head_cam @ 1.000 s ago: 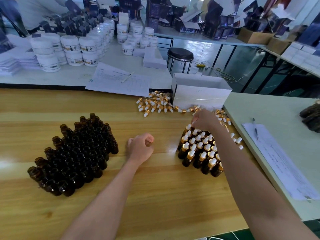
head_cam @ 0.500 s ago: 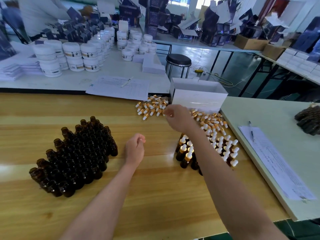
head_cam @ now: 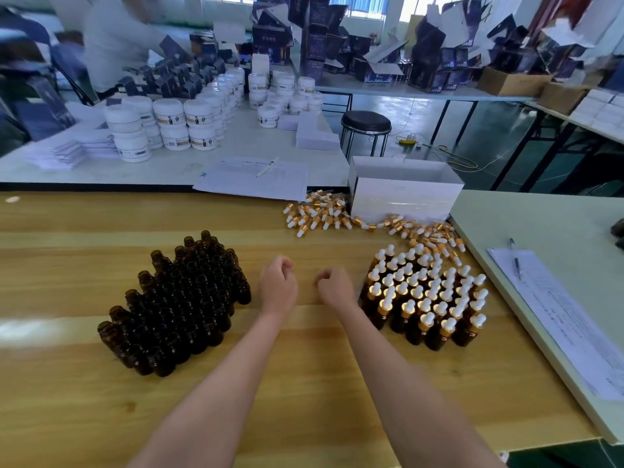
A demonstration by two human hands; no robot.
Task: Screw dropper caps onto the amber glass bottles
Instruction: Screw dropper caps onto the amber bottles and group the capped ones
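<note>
Between uncapped bottles [head_cam: 179, 305] and capped bottles [head_cam: 429, 295] (two clusters), left hand [head_cam: 277, 285] and right hand [head_cam: 336, 287] curl, grip contents unclear.

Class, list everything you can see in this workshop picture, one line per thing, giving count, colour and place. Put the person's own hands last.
uncapped bottles: many, dark amber, packed cluster on the left of the wooden table
capped bottles: many, amber with gold-and-white tops, cluster on the right of the same table
loose caps: a pile, gold and white, beside and in front of the white box
white box: one, open top, far edge of the wooden table
jars: many, white, far table
sheet: one, white, pen on it, behind the loose caps
form: one, white, pen on it, pale table at right
stool: one, black seat, behind the white box
cartons: many, dark blue, back tables
left hand: fingers curled, between the two clusters
right hand: fingers curled, beside the capped bottles; anything held is hidden
</note>
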